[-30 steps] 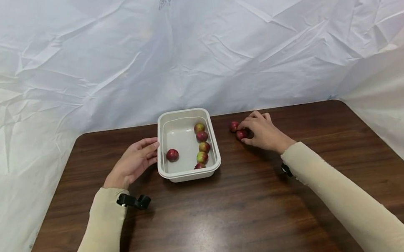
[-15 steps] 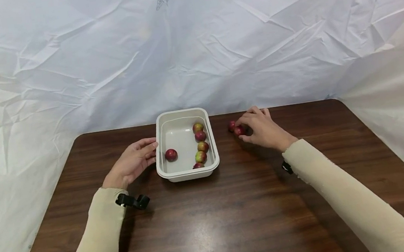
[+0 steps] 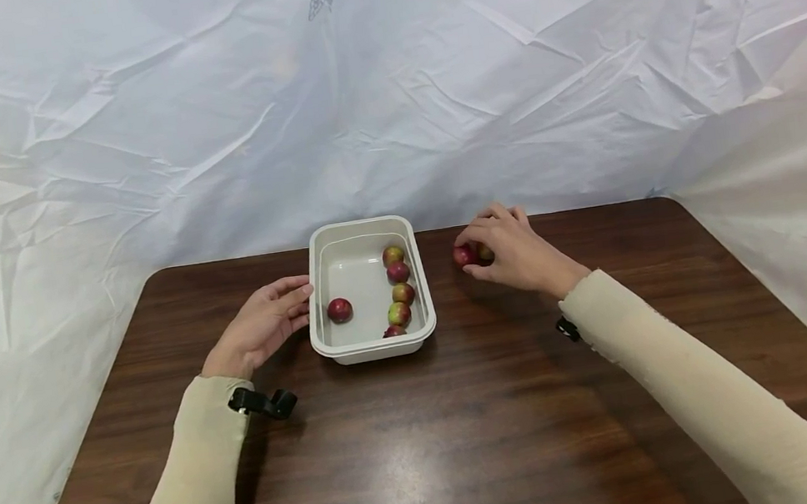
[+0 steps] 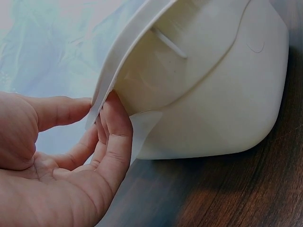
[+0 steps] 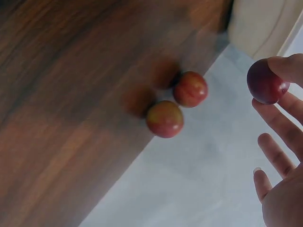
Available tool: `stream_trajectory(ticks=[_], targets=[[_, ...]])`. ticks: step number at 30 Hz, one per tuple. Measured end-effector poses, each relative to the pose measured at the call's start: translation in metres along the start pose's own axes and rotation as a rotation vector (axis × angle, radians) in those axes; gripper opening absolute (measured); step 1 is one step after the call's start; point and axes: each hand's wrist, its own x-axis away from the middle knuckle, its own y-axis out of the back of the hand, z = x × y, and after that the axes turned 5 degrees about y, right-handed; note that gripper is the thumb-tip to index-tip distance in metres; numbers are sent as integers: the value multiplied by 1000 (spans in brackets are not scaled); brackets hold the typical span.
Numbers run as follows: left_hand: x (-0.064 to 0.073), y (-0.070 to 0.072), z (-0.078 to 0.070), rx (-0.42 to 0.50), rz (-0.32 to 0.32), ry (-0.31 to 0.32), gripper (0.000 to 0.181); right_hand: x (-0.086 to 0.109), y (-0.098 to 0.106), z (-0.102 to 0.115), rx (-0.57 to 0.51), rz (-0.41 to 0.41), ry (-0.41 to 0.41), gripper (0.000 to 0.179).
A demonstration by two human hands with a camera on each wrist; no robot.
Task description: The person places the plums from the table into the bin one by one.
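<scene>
My left hand pinches the left rim of a cream plastic container, thumb on one side and fingers on the other, as the left wrist view shows. Inside, a row of several red and yellow-green plums lies along the right wall, and one red plum lies at the left. To the right of the container, my right hand holds a dark red plum between thumb and index finger, the other fingers spread. Below it, a yellow-red plum and a red plum sit on the table.
The dark wooden table runs back to a creased white sheet hanging behind and at both sides. Black straps are on both wrists, one band at the left sleeve.
My right hand has shifted slightly left and back with the plum between its fingers, exposing a yellowish plum under the hand. The left hand stays at the container's rim.
</scene>
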Motion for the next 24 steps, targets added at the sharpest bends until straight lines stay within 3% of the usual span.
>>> stream_trajectory(ticks=[24], targets=[[-2, 1, 2, 22, -5, -15, 47, -30, 15, 31, 42, -9, 81, 27]])
